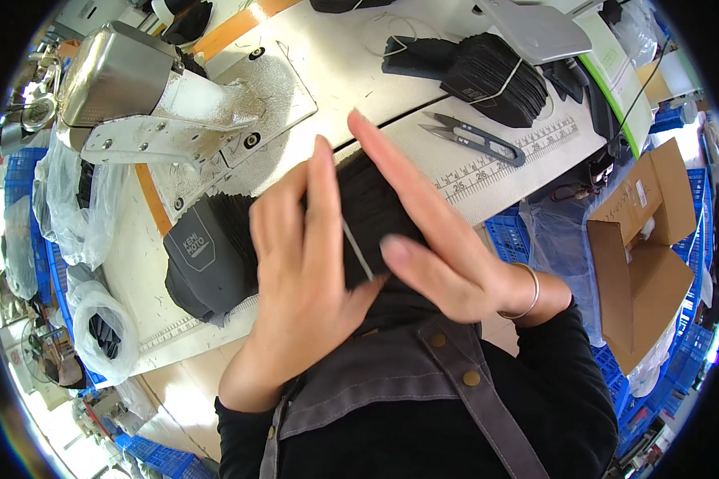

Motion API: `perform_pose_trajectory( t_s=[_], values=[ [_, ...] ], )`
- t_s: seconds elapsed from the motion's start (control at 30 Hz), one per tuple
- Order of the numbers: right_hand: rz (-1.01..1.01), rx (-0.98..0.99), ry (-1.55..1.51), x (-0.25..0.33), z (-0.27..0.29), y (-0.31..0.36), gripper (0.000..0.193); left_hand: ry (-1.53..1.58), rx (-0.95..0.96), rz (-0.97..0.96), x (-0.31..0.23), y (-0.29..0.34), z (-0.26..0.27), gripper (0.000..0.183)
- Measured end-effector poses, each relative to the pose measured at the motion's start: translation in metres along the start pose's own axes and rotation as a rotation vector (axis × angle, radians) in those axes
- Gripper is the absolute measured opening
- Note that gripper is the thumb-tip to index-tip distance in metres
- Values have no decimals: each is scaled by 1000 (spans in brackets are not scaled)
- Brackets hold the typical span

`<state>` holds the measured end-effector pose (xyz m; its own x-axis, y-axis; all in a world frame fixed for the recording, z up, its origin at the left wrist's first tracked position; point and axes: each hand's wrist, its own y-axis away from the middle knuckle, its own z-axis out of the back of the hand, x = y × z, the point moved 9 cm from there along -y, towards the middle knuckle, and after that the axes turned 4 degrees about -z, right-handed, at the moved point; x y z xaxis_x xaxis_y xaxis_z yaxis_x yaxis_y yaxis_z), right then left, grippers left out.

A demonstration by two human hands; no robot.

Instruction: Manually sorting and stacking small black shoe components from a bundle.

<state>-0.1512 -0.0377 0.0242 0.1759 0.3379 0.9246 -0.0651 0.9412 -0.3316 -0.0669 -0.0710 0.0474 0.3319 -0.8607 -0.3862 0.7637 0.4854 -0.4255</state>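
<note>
A thick stack of black fabric pieces (375, 199) is between my hands at the near table edge, with a pale elastic band (358, 251) across it. My left hand (299, 247) grips its left side, fingers stretched over the top and slightly blurred, thumb low near the band's end. On the right side, my right hand (447, 255) holds the stack with its index finger long along the edge and its thumb over the face; its other fingers are mostly hidden. Beside my left hand lies another stack of dark pieces (208, 255), fanned, with a printed patch on top.
A sewing machine (120, 88) stands at the far left. Grey thread snips (475, 140) lie by a printed ruler scale (519, 152), near a banded dark stack (495, 80). An open cardboard box (639, 255) and blue crates (507, 235) are right of the table; a plastic bag (104, 331) hangs left.
</note>
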Motion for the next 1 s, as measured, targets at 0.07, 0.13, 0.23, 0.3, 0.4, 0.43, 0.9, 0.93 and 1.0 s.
perform_pose_trajectory(
  t_s=[0.07, 0.13, 0.23, 0.3, 0.4, 0.43, 0.9, 0.93, 1.0],
  values=[
    [-123, 15, -62, -18, 1, 2, 64, -24, 96, 41, 5, -1, -8, 106],
    [-111, 13, -69, -19, 2, 2, 65, -8, 106, 38, 4, -3, -8, 106],
    [-85, 10, -79, -17, 2, 2, 66, 30, 96, 32, 2, -3, -6, 104],
    [-54, -25, -125, -13, 5, 3, 66, 81, -88, -18, 1, 0, 3, 100],
    [31, -183, 96, 0, 21, 18, 66, 7, -79, -40, 2, 9, 2, 96],
    [28, -180, 97, -1, 22, 22, 66, -42, -30, -54, 1, 11, 0, 98],
    [331, -355, 619, 17, 14, 41, 62, -61, -30, -160, -3, 6, -3, 63],
    [312, -344, 554, 15, 13, 42, 63, -72, -21, -164, -5, 8, -3, 62],
    [291, -333, 487, 12, 12, 44, 65, -134, 14, -120, -9, 6, -4, 60]
  ],
)
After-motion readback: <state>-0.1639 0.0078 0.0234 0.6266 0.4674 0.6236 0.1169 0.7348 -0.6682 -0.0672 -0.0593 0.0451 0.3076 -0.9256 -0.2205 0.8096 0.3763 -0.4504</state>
